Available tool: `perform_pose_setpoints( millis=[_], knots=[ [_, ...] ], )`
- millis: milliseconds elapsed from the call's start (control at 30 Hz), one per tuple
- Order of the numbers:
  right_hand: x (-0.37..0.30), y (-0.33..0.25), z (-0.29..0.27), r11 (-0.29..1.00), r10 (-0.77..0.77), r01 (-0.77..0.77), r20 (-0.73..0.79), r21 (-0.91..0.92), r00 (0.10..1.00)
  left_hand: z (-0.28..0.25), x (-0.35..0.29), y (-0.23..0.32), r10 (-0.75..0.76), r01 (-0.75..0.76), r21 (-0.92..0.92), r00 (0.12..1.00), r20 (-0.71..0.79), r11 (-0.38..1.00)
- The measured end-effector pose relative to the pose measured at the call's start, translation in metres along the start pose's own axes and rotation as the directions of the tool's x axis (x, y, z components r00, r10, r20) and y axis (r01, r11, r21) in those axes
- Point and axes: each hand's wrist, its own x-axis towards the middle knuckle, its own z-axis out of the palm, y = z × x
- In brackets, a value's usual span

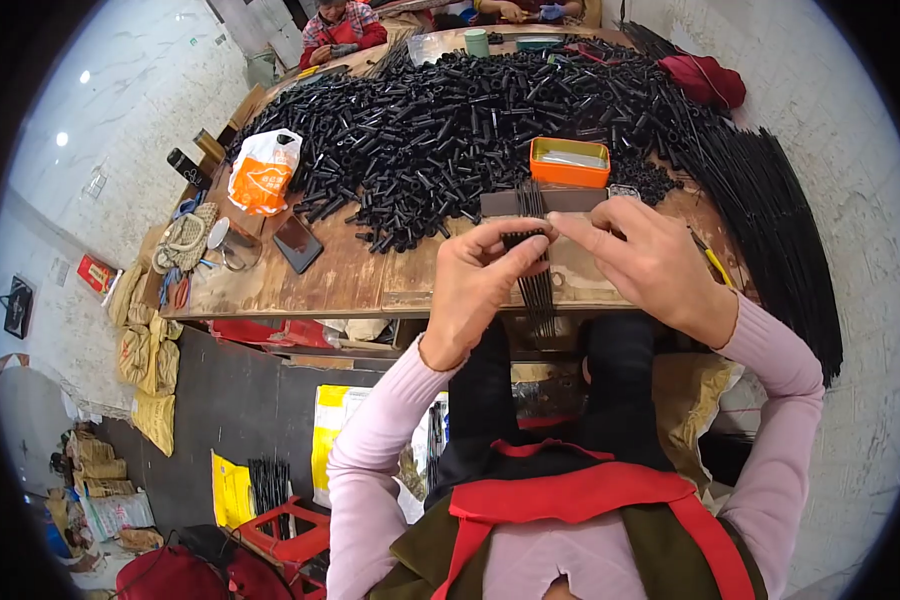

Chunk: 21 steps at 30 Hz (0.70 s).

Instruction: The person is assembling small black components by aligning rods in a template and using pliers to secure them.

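Note:
My left hand [475, 285] is closed, pinching a cluster of small black parts [522, 240] between thumb and fingers. Their exact kind is hard to make out. Close beside its fingertips, my right hand [655, 260] has thumb and index finger pressed together; whatever is in that pinch is too small to tell. Thin black rods [538, 300] run beneath my left fingers and stick out past the table's near edge. Beyond my hands lies a flat dark grey bar [500, 203], with an orange open tin [570, 175] behind it.
A large heap of short black tubes [420, 130] covers the far table [350, 285]. Long black rods [770, 220] are piled at the right. Left stand a plastic bag [265, 175], a phone [297, 243] and a clear mug [232, 245]. Two people [340, 35] sit across the table.

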Motion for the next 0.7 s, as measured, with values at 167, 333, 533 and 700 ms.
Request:
perform_pose_setpoints(
  millis=[167,333,533,700],
  knots=[
    [-0.0034,-0.0008,0.0053,0.998,0.005,-0.004,-0.019,0.059,1.000,-0.0006,-0.0001,0.0059,-0.015,0.015,0.034,1.000,-0.009,0.999],
    [-0.0044,-0.0028,0.0090,0.999,0.007,-0.007,-0.003,0.035,1.000,-0.0043,-0.0003,0.0035,-0.014,0.014,0.036,1.000,-0.013,0.999],
    [-0.0027,-0.0048,0.0061,0.999,0.009,-0.011,0.022,0.053,1.000,-0.0049,0.0022,0.0048,-0.049,0.051,0.058,0.998,-0.030,0.997],
    [-0.0022,-0.0046,0.0073,0.999,-0.016,0.016,0.009,0.033,1.000,-0.0027,0.0000,0.0059,-0.020,0.021,0.039,1.000,-0.023,0.999]
  ],
)
